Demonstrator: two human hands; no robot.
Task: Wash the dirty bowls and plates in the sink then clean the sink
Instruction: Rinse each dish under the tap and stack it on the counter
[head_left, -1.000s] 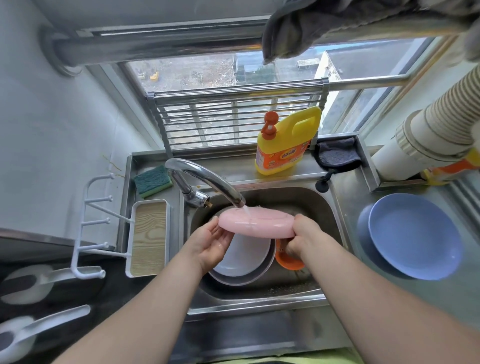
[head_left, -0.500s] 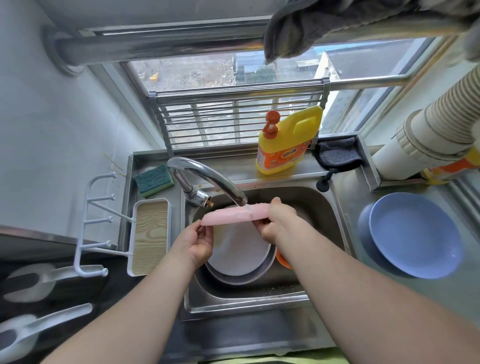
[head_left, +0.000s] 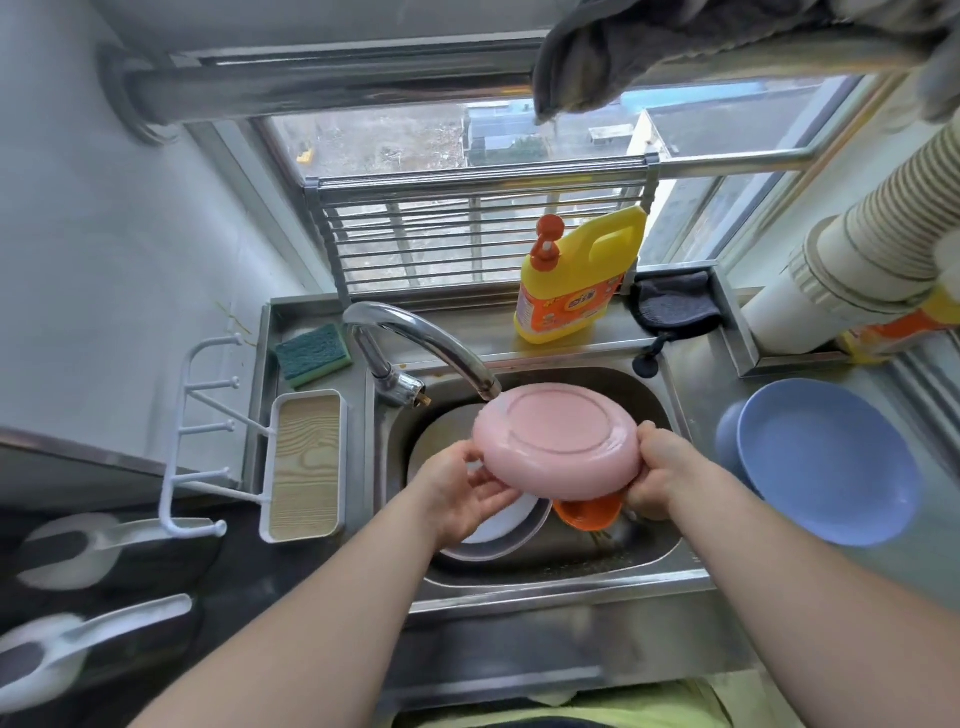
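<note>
Steel sink (head_left: 670, 410) — both hands grip round, smooth pink plate (head_left: 556, 439).

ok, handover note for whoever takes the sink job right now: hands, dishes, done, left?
Left hand: holds the left rim of the pink plate, fingers underneath.
Right hand: grips the plate's right rim.
Pink plate is underside up over the sink, its far left edge just under the faucet spout.
In the basin: a white plate on a grey dish, plus an orange bowl, not yet washed.
Blue plates are stacked on the counter to the right, apparently done.
Left: finish the pink plate, wash the basin dishes, then clean the sink. Sponge and detergent bottle sit behind the basin.
</note>
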